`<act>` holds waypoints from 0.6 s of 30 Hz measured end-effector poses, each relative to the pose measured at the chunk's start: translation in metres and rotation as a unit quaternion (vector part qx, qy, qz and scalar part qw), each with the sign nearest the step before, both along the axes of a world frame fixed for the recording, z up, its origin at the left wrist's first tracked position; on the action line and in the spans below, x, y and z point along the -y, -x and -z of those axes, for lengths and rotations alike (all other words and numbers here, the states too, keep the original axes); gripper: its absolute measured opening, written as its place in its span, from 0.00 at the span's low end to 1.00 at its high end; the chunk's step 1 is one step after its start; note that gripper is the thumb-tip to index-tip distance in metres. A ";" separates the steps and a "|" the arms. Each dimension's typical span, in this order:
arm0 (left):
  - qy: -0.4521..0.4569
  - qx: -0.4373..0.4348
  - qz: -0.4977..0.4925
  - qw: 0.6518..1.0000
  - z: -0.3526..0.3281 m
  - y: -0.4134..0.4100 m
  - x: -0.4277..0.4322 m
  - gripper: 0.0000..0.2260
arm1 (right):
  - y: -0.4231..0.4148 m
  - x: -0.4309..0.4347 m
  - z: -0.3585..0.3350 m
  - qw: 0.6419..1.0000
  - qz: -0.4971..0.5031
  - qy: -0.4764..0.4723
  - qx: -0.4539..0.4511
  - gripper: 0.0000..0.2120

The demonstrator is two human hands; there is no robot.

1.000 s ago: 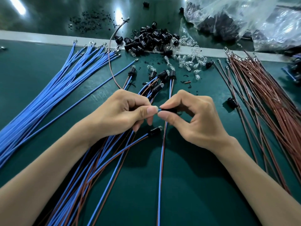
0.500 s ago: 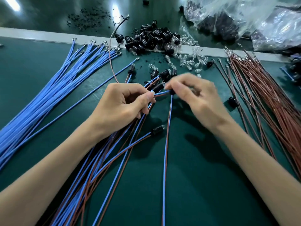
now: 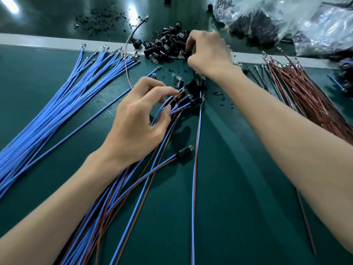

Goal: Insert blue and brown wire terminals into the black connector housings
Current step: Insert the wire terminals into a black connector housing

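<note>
Meanwhile, right hand (image 3: 207, 52) clenched on a black housing (image 3: 188, 54) at the pile (image 3: 164, 45); left hand (image 3: 137, 121) released.

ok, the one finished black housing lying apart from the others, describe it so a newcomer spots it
Start at the green mat, between the two forearms. Below the cluster of finished housings at the left hand lies a lone black housing with a clear tip, on one blue-brown wire pair, touching no other housing.

1. Blue wires (image 3: 57, 104) fan across the left of the frame.
2. Brown wires (image 3: 309, 96) lie at right.
3. Loose black housings (image 3: 164, 46) heaped top centre.
</note>
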State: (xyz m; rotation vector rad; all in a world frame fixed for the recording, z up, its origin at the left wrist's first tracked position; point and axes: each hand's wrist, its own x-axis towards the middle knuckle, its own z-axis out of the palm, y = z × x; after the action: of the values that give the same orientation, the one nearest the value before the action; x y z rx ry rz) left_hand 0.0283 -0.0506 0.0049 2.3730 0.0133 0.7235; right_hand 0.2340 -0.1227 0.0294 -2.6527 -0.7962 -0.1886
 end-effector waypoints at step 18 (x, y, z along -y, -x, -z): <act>0.174 0.011 -0.045 0.984 0.002 -0.004 -0.007 0.13 | 0.113 0.024 -0.009 0.853 -0.076 -0.390 -0.338 0.06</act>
State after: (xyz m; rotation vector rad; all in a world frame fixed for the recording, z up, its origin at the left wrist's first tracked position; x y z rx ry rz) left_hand 0.0327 -0.0439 0.0032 2.0401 0.2212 0.7255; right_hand 0.1205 -0.1467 0.0383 -1.6820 -0.5170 0.3779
